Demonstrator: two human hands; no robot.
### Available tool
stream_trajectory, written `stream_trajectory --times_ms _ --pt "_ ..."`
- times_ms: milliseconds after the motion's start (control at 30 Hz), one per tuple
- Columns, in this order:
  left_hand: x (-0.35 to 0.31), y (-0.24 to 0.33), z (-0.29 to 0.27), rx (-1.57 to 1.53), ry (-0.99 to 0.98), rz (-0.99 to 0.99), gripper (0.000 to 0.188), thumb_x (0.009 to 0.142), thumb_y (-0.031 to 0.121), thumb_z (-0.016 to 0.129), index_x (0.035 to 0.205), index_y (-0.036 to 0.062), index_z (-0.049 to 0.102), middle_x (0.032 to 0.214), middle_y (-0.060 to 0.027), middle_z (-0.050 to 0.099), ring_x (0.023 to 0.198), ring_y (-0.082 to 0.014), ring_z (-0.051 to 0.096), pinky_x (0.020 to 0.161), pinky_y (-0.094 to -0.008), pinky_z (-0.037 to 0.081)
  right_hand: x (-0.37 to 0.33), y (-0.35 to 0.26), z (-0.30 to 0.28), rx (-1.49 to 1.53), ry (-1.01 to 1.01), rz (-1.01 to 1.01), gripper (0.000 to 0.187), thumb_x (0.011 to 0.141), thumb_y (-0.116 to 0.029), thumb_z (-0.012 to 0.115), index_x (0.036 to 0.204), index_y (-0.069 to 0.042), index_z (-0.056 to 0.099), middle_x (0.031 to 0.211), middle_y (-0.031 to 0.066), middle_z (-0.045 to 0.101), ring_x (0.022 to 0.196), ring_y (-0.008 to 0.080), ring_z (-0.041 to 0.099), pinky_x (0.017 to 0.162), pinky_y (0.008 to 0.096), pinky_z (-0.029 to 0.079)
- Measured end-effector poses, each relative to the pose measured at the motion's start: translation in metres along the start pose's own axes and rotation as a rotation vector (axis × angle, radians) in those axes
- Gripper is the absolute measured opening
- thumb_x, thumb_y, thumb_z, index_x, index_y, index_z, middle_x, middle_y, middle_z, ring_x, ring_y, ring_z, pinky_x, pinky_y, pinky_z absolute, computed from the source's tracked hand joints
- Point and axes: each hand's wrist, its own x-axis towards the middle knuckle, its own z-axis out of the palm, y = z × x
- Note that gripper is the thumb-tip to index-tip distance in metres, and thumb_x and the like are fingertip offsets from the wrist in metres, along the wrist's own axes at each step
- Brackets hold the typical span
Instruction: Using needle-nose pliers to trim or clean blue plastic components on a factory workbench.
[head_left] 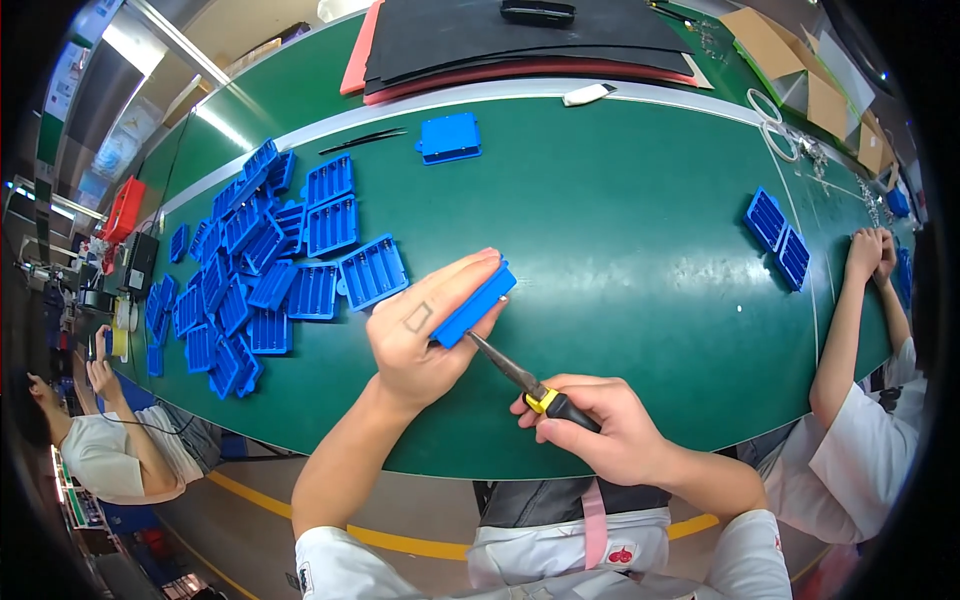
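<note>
My left hand (425, 335) is closed around a blue plastic battery holder (475, 308), tilted on edge above the green table. In my right hand (605, 425) is a pair of long-nose pliers (520, 377) with yellow and black handles. The pliers' tip meets the lower edge of the holder, close to my left fingers; what it grips there is too small to make out. Left of my hands lies a heap of similar blue battery holders (265, 245), most with their slotted compartments facing up. A single blue holder (450, 137) rests face down beyond my left hand.
Black tweezers (362, 140) lie near the heap. Black and pink foam sheets (520, 50) are stacked at the back. Two blue holders (778, 240) lie to the right, near a co-worker's hands (870, 252). Another person (130, 440) sits at far left. Cardboard boxes (790, 70) stand back right.
</note>
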Motion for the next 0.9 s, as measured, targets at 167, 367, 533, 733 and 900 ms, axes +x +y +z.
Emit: stream_trajectory --times_ms 167,367,533,733,900 --pt "-0.0021 -0.0020 -0.0001 -0.002 -0.007 0.004 0.040 0.068 -0.002 0.079 0.106 0.0011 0.068 0.103 -0.0170 0.070 0.089 -0.0287 0.071 0.073 -0.0313 0.058 -0.0001 -0.0102 -0.0030 -0.028 -0.077 0.104 0.016 0.088 -0.002 0.060 0.101 0.006 0.064 0.104 0.0122 0.067 0.090 0.0151 0.064 0.078 0.0275 0.052" --pt "-0.0024 -0.0036 0.0023 -0.003 -0.002 0.008 0.040 0.068 -0.001 0.079 0.106 0.0011 0.068 0.103 -0.0171 0.070 0.088 -0.0291 0.071 0.072 -0.0318 0.058 -0.0002 -0.0110 -0.0045 -0.024 -0.073 0.098 0.014 0.088 -0.002 0.060 0.097 0.007 0.065 0.101 0.0122 0.066 0.086 0.0144 0.064 0.073 0.0262 0.052" --pt "-0.0011 -0.0011 0.0019 -0.005 -0.010 -0.005 0.036 0.069 -0.001 0.079 0.103 -0.0018 0.068 0.100 -0.0180 0.071 0.088 -0.0301 0.071 0.074 -0.0325 0.058 -0.0005 -0.0102 -0.0047 -0.009 -0.071 0.103 0.014 0.088 -0.002 0.060 0.098 0.007 0.065 0.100 0.0125 0.065 0.083 0.0138 0.063 0.071 0.0253 0.052" --pt "-0.0017 0.0001 0.0010 -0.010 -0.015 -0.024 0.033 0.070 -0.002 0.078 0.101 -0.0045 0.067 0.097 -0.0192 0.071 0.089 -0.0318 0.071 0.077 -0.0339 0.057 -0.0013 -0.0096 -0.0044 -0.003 -0.067 0.107 0.014 0.088 -0.002 0.060 0.098 0.007 0.065 0.100 0.0127 0.065 0.083 0.0142 0.063 0.072 0.0253 0.052" --pt "-0.0023 0.0003 0.0018 -0.023 -0.015 -0.021 0.033 0.070 -0.002 0.079 0.101 -0.0045 0.067 0.097 -0.0192 0.071 0.090 -0.0320 0.071 0.077 -0.0342 0.057 -0.0016 -0.0084 -0.0041 -0.005 -0.056 0.098 0.013 0.087 -0.002 0.060 0.096 0.007 0.065 0.098 0.0118 0.065 0.079 0.0129 0.062 0.068 0.0248 0.051"
